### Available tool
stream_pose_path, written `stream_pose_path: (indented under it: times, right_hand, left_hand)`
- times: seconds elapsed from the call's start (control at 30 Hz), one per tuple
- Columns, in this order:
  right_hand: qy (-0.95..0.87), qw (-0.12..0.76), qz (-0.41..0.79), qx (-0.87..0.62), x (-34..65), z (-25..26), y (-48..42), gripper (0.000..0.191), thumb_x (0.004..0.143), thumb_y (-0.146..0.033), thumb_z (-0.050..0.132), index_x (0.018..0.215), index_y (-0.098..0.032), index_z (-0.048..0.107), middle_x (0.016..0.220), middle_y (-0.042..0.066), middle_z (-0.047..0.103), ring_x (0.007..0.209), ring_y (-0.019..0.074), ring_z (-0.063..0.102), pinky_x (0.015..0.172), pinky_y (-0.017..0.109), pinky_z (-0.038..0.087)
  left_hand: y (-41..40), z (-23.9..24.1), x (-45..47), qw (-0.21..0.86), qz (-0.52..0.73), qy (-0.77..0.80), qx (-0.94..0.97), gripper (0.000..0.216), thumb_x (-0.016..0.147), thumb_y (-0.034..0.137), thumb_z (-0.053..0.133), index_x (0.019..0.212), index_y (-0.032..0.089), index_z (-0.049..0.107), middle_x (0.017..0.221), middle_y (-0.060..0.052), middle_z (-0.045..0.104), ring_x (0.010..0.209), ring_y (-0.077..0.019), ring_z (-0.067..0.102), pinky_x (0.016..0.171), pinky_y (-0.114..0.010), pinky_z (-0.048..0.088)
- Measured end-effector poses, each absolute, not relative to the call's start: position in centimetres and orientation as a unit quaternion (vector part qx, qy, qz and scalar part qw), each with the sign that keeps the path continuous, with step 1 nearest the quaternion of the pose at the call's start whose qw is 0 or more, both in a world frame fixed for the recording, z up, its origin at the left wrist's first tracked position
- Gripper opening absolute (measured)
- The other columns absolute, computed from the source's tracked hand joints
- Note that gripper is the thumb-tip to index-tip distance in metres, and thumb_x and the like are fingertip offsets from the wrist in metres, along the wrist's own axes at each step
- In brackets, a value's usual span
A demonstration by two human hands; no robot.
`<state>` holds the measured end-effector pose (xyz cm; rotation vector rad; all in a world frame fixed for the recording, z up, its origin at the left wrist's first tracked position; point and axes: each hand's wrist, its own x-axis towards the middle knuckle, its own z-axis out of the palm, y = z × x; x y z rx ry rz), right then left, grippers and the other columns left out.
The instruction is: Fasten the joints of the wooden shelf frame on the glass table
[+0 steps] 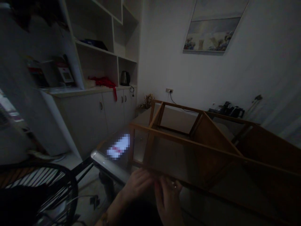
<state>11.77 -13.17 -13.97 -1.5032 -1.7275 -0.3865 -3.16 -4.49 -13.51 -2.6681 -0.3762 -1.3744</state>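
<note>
A brown wooden shelf frame (188, 141) with slanted dividers lies on its side on a table with a pale rounded edge (108, 164). At the frame's near lower edge, my left hand (139, 183) is closed, its fingers bent together. Close beside it on the right, my right hand (168, 193) is also closed, with a ring on one finger. Both hands meet near a small reddish spot. What their fingertips grip is hidden in the dim light.
On the table left of the frame lies a bright, pixelated rectangle (118, 147). A black slatted chair (68, 185) stands at the lower left. White cabinets (91, 116) hold an electric kettle (125, 78) and red cloth (104, 82). Dark appliances (235, 111) are behind the frame.
</note>
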Motion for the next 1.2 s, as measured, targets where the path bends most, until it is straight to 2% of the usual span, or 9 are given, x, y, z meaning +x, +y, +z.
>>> stream_pose_path:
  times: [0.13, 0.33, 0.47, 0.6, 0.7, 0.83, 0.93, 1.03, 1.2]
  right_hand:
    - [-0.69, 0.375, -0.131, -0.605, 11.2, -13.4, -13.2, 0.04, 0.105, -0.031, 0.028, 0.096, -0.023, 0.066, 0.086, 0.004, 0.074, 0.084, 0.0206, 0.068, 0.088, 0.038, 0.03]
    - [-0.67, 0.342, -0.156, -0.639, 11.2, -13.2, -13.1, 0.045, 0.104, -0.038, 0.027, 0.089, -0.026, 0.068, 0.082, 0.003, 0.075, 0.085, 0.0243, 0.067, 0.082, 0.039, 0.026]
    - [-0.644, 0.34, -0.162, -0.666, 11.6, -12.9, -13.1, 0.049, 0.105, -0.042, 0.025, 0.089, -0.026, 0.068, 0.078, 0.003, 0.074, 0.075, 0.0212, 0.065, 0.078, 0.037, 0.026]
    - [-0.588, 0.339, -0.191, -0.71, 12.9, -12.9, -12.8, 0.051, 0.105, -0.043, 0.021, 0.091, -0.023, 0.066, 0.083, 0.005, 0.073, 0.076, 0.0206, 0.064, 0.074, 0.035, 0.026]
    - [-0.563, 0.33, -0.223, -0.725, 13.9, -13.3, -12.4, 0.055, 0.105, -0.045, 0.017, 0.093, -0.022, 0.065, 0.086, 0.006, 0.073, 0.075, 0.0211, 0.063, 0.072, 0.035, 0.025]
    - [-0.555, 0.294, -0.244, -0.739, 14.4, -14.0, -12.1, 0.058, 0.106, -0.043, 0.015, 0.093, -0.02, 0.066, 0.077, 0.006, 0.072, 0.074, 0.0216, 0.061, 0.074, 0.036, 0.024]
    - [-0.552, 0.278, -0.247, -0.746, 14.5, -14.4, -12.3, 0.058, 0.106, -0.042, 0.014, 0.093, -0.019, 0.066, 0.074, 0.006, 0.071, 0.072, 0.0208, 0.059, 0.074, 0.036, 0.023]
    - [-0.545, 0.288, -0.246, -0.748, 14.6, -14.6, -12.5, 0.057, 0.106, -0.041, 0.013, 0.094, -0.019, 0.065, 0.076, 0.006, 0.071, 0.074, 0.0212, 0.059, 0.073, 0.036, 0.022]
    - [-0.528, 0.279, -0.218, -0.772, 14.5, -14.1, -12.7, 0.056, 0.106, -0.039, 0.014, 0.089, -0.02, 0.064, 0.074, 0.005, 0.07, 0.075, 0.0209, 0.057, 0.075, 0.036, 0.021]
  left_hand:
    - [-4.3, -13.8, -3.9, 0.054, -0.454, -0.115, -0.882, 0.017, 0.099, 0.017, 0.043, 0.1, 0.018, 0.06, 0.079, -0.006, 0.072, 0.072, -0.0154, 0.067, 0.067, -0.027, 0.05]
    - [-4.5, -13.8, -4.5, 0.051, -0.455, -0.118, -0.881, 0.018, 0.099, 0.018, 0.044, 0.101, 0.017, 0.062, 0.078, -0.004, 0.072, 0.072, -0.0142, 0.066, 0.069, -0.027, 0.05]
    - [-3.4, -15.2, -5.5, 0.064, -0.468, -0.168, -0.865, 0.012, 0.094, 0.023, 0.056, 0.105, 0.022, 0.062, 0.09, -0.001, 0.073, 0.08, -0.0154, 0.064, 0.076, -0.03, 0.048]
    - [-1.6, -15.5, -5.8, 0.036, -0.65, -0.338, -0.68, 0.048, 0.081, 0.036, 0.074, 0.121, 0.025, 0.049, 0.123, -0.009, 0.057, 0.113, -0.0243, 0.057, 0.089, -0.039, 0.05]
    - [-0.6, -15.0, -5.2, -0.063, -0.672, -0.383, -0.631, 0.067, 0.078, 0.041, 0.076, 0.131, 0.024, 0.038, 0.136, -0.014, 0.044, 0.127, -0.0285, 0.048, 0.097, -0.045, 0.048]
    - [-0.1, -15.0, -4.1, -0.239, -0.663, -0.365, -0.609, 0.057, 0.085, 0.039, 0.069, 0.13, 0.024, 0.038, 0.13, -0.013, 0.049, 0.108, -0.0221, 0.062, 0.092, -0.038, 0.051]
    - [0.1, -15.4, -3.8, -0.331, -0.647, -0.352, -0.589, 0.054, 0.086, 0.037, 0.067, 0.13, 0.025, 0.038, 0.124, -0.01, 0.056, 0.104, -0.0208, 0.063, 0.092, -0.036, 0.05]
    - [0.2, -15.4, -4.0, -0.354, -0.61, -0.385, -0.595, 0.042, 0.087, 0.039, 0.065, 0.121, 0.024, 0.046, 0.116, -0.006, 0.06, 0.102, -0.0204, 0.061, 0.09, -0.035, 0.048]
    - [0.3, -15.1, -4.6, -0.335, -0.589, -0.42, -0.604, 0.029, 0.087, 0.042, 0.062, 0.105, 0.022, 0.052, 0.093, -0.001, 0.059, 0.088, -0.0191, 0.058, 0.077, -0.03, 0.048]
